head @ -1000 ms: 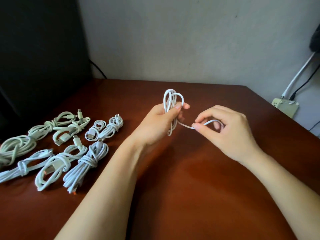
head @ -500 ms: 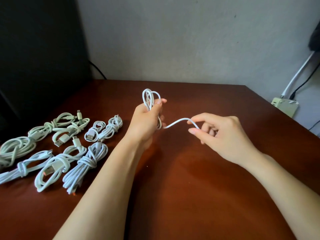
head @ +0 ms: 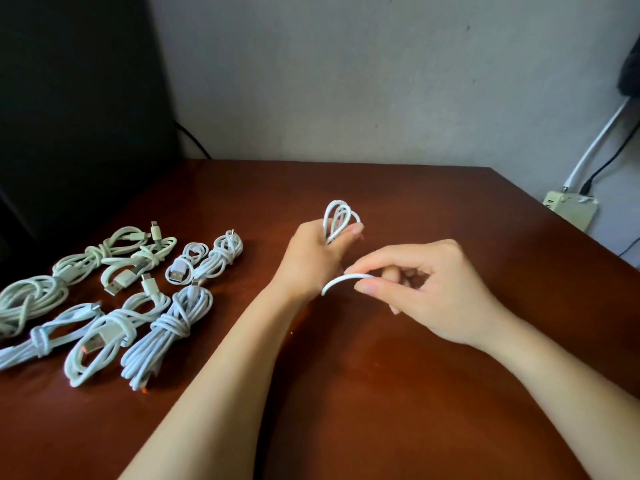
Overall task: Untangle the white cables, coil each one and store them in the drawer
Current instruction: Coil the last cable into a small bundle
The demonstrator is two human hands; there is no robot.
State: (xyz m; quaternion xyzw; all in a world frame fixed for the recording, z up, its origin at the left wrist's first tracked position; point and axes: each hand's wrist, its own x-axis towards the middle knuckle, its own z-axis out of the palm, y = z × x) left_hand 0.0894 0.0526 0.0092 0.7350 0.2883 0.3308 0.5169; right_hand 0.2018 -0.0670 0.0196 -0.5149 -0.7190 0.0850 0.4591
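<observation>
My left hand [head: 311, 258] grips a bundle of white cable loops [head: 339, 218] upright above the brown table [head: 381, 393]; the loops stick out above my thumb. My right hand [head: 426, 289] pinches the cable's free end [head: 343, 281], which curves from my fingertips to just under my left hand. Several coiled and tied white cables [head: 166, 327] lie in two rows on the left of the table. No drawer is in view.
A dark screen or panel [head: 76, 109] stands at the back left. A pale wall [head: 346, 71] runs behind the table. A power strip [head: 571, 209] with white and black cords sits off the table's right edge.
My left hand moved right with the loops. My right hand carried the free end down and left, close below my left hand.
</observation>
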